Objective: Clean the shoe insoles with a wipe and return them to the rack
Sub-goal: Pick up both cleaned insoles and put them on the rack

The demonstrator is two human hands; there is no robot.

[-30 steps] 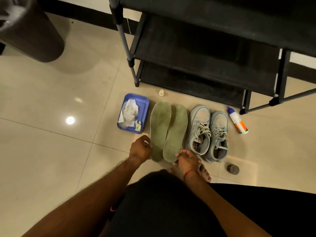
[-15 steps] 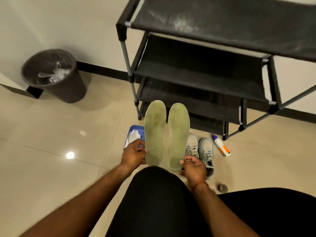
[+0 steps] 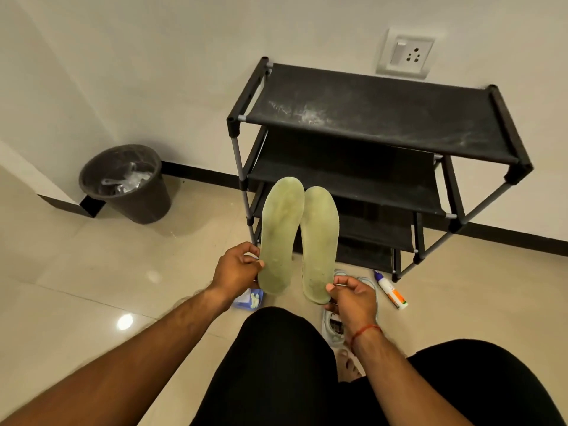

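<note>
The left insole (image 3: 281, 232) and right insole (image 3: 319, 241), which a second before had lain flat on the floor (image 3: 92, 287) beside the shoes (image 3: 333, 327), were now raised side by side, heels down, in front of the rack (image 3: 384, 124). This suggested wiping was over and the return had begun. The left hand (image 3: 236, 267) pinched the left insole's heel with thumb and curled fingers; the right hand (image 3: 353, 298) gripped the other heel likewise. A blue tray (image 3: 253, 298) lay below

Cream wall (image 3: 153, 72), black skirting (image 3: 199, 172), glossy beige floor tiles (image 3: 92, 272), dark bin (image 3: 144, 207) left, socket (image 3: 406, 53) high right.
</note>
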